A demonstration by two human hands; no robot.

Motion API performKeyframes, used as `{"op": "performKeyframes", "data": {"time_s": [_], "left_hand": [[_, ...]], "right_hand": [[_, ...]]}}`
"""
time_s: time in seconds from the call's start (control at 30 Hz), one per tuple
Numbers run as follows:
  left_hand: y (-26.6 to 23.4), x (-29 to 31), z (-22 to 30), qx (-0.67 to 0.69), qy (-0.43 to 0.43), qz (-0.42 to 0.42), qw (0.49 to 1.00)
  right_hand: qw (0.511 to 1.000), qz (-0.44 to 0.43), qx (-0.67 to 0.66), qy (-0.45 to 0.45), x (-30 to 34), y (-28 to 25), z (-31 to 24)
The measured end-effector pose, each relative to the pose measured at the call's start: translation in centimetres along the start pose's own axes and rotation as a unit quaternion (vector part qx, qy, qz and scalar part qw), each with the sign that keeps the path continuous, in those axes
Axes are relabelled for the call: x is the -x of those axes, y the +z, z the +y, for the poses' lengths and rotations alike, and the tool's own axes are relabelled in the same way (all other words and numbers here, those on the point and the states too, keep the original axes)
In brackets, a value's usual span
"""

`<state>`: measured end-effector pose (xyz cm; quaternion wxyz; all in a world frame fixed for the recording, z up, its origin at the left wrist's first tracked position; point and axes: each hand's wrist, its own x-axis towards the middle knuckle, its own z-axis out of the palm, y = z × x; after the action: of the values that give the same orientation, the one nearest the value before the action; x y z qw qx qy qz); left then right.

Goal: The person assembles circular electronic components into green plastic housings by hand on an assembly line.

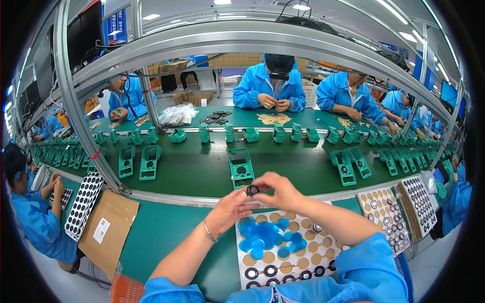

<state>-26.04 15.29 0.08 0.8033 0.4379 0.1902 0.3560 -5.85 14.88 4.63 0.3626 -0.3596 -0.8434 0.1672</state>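
Note:
Above the near edge of the conveyor, a small round black part (252, 190) is held between my two hands. My right hand (279, 190) pinches it from the right with thumb and fingers. From the left, my left hand (228, 208) has its fingertips closed on it, palm partly turned up. Just beyond lies a green plastic housing (241, 168) with openings in it. Under my right forearm is a white tray (246, 230) with round tan recesses. Blue film discs (262, 235) are heaped on it, and several black ring-shaped parts (270, 271) sit along its near side.
Green housings (150, 162) line the dark green conveyor (192, 174). A metal frame bar (227, 41) crosses overhead, with an upright post (76, 96) at left. A cardboard sheet (113, 222) and orange basket (126, 290) lie left; another parts tray (384, 217) lies right. Co-workers in blue sit around.

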Motion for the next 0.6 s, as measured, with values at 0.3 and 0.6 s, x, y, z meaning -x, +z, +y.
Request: {"op": "performKeyframes", "data": {"time_s": [0.3,0.6], "left_hand": [[-6.2,-4.8,-3.5,-0.775,0.162,0.121,0.598],[-7.5,-5.7,-4.4,-0.741,0.126,0.094,0.653]], "right_hand": [[0.960,-0.022,0.277,0.019,-7.2,4.1,12.4],[0.937,-0.121,0.326,0.016,-7.9,5.3,14.9]]}}
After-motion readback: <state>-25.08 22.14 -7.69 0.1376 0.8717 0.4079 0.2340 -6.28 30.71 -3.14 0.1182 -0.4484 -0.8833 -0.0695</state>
